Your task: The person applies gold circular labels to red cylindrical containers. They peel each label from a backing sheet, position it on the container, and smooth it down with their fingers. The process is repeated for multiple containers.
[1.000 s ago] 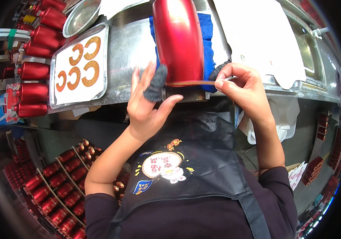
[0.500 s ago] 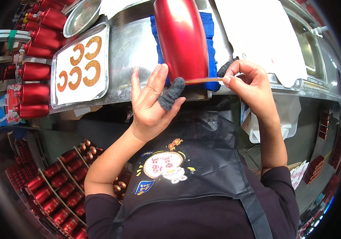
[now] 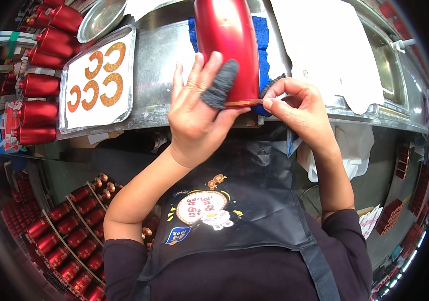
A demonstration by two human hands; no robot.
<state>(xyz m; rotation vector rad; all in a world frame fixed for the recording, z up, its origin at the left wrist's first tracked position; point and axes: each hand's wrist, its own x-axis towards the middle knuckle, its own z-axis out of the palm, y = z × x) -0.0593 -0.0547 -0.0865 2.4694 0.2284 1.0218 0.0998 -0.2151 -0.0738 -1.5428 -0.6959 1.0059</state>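
At the near edge of the table (image 3: 157, 70), the bottle (image 3: 229, 40) points lengthwise away from you, slightly left; your left hand (image 3: 194, 115), fingers spread, overlaps it, right hand (image 3: 299, 109) pinching the strip (image 3: 250, 103).

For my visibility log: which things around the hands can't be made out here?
Head view:
Red bottle: far end cut off by the top edge.
Narrow strip: any part behind the left hand is hidden by it; the pinched end, by the right hand.
Blue cloth: middle hidden under the bottle.

bottle (image 3: 227, 37) on cloth (image 3: 262, 45), tray (image 3: 132, 75) to its left, bowl (image 3: 101, 20) behind the tray, sheet (image 3: 325, 50) to the bottle's right
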